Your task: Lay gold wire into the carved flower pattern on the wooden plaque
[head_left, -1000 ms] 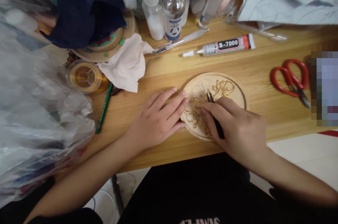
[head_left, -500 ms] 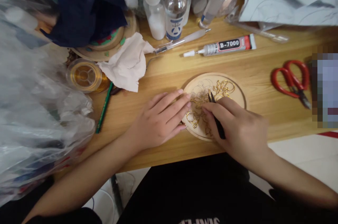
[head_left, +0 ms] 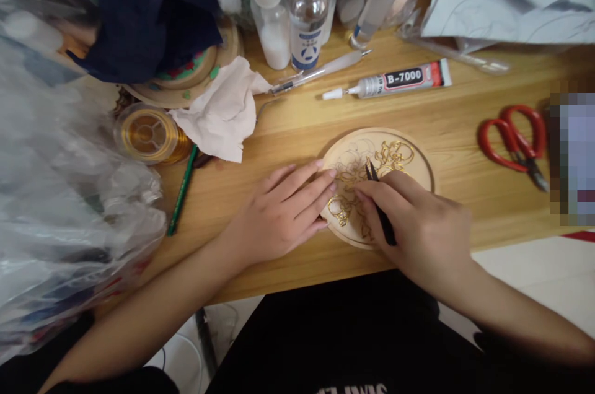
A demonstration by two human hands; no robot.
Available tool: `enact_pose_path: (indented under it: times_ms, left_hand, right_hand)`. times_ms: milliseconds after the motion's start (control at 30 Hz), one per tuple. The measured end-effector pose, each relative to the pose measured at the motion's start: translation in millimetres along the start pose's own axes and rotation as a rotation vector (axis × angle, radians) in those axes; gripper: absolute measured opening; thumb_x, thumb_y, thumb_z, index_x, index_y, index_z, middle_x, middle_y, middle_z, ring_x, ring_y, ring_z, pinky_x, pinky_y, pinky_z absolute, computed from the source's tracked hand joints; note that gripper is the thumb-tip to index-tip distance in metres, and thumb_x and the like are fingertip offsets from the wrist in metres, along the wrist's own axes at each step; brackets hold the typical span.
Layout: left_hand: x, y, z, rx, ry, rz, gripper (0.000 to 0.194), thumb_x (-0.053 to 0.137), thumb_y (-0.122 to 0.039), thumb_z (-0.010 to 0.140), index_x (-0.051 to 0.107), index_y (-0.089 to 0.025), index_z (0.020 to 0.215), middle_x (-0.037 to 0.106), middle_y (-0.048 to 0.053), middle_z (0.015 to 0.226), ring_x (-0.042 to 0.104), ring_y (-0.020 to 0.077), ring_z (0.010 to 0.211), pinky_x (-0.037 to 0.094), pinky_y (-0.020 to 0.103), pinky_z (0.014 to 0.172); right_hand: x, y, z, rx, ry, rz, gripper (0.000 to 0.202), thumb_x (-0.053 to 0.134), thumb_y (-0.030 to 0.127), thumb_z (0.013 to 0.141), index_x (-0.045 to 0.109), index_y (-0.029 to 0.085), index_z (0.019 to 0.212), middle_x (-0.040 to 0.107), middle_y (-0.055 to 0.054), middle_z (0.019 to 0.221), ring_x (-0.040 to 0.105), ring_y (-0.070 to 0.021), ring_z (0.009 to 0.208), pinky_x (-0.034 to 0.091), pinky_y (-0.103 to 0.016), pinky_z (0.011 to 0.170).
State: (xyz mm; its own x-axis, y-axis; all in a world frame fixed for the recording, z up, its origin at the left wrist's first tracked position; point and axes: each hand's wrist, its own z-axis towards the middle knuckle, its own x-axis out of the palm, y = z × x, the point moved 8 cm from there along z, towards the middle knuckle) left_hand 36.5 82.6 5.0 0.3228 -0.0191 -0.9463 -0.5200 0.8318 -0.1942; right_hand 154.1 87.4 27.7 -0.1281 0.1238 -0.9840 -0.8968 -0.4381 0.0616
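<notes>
A round pale wooden plate [head_left: 421, 161] lies near the table's front edge, with pencil lines and gold wire shapes [head_left: 394, 155] on its face. My left hand [head_left: 283, 211] is spread flat, its fingertips on the plate's left rim. My right hand [head_left: 416, 227] is closed around black tweezers [head_left: 385, 220], held over the plate. The tweezers' tips are among the wire near the plate's middle. My right fingers cover part of the wire, and whether the tips grip any of it is too small to tell.
Behind the plate lie a glue tube [head_left: 404, 80] and a white-handled tool [head_left: 334, 64], with bottles [head_left: 309, 16] farther back. Red-handled pliers [head_left: 515, 140] rest at the right. A wire spool [head_left: 149, 134], a green pencil [head_left: 182, 192], crumpled cloth [head_left: 225, 112] and plastic bags [head_left: 79, 196] are at the left.
</notes>
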Motion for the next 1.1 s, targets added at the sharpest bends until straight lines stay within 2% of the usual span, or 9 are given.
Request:
enact_pose_path:
  times_ms: [700,1100]
  left_hand:
    - [0.4,0.1,0.1,0.013,0.003,-0.031,0.039,0.051,-0.032,0.097,0.056,-0.005,0.125,0.057,0.012,0.136,0.053,0.0307,0.126,0.047,0.044,0.098]
    - [2.4,1.5,-0.1,-0.024,0.054,-0.075,0.040,0.050,-0.034,0.098,0.054,-0.008,0.128,0.056,0.011,0.139,0.049,0.0299,0.129,0.044,0.044,0.101]
  right_hand:
    - [0.4,2.4,-1.8,0.037,-0.005,-0.007,0.013,0.060,0.018,0.086,0.071,0.019,0.092,0.065,0.000,0.070,0.054,-0.0099,0.050,0.029,-0.025,0.042]
    - [3.4,-1.9,-1.9,0.038,0.025,0.039,0.012,0.059,0.017,0.086,0.069,0.019,0.094,0.066,0.000,0.074,0.054,-0.0093,0.052,0.027,-0.024,0.042]
